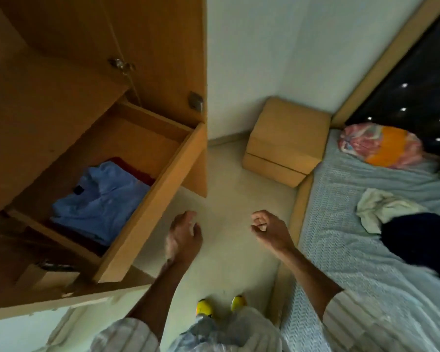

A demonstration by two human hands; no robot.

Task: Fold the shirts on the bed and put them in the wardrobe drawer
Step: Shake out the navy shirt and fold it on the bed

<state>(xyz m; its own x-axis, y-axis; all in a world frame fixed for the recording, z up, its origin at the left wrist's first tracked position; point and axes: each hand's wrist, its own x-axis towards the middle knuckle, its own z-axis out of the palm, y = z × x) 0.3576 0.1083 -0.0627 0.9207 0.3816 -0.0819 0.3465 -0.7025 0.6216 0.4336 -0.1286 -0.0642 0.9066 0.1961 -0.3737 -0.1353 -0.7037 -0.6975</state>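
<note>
Hands empty: left hand [184, 235] loosely spread, right hand [268, 228] loosely curled, both between drawer [148, 196] and bed [361, 250]. Folded blue shirt [99, 199] lies in the drawer; white shirt [381, 207] and dark shirt [417, 240] lie crumpled on the bed. Likely soft, light; best taken at the shoulders. Dark shirt's outline unclear; a red item under the blue is mostly hidden.

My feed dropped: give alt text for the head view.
Both bare hands, left and right, hang empty over the floor between the open wooden drawer holding a folded blue shirt and the bed with crumpled white and dark garments.
</note>
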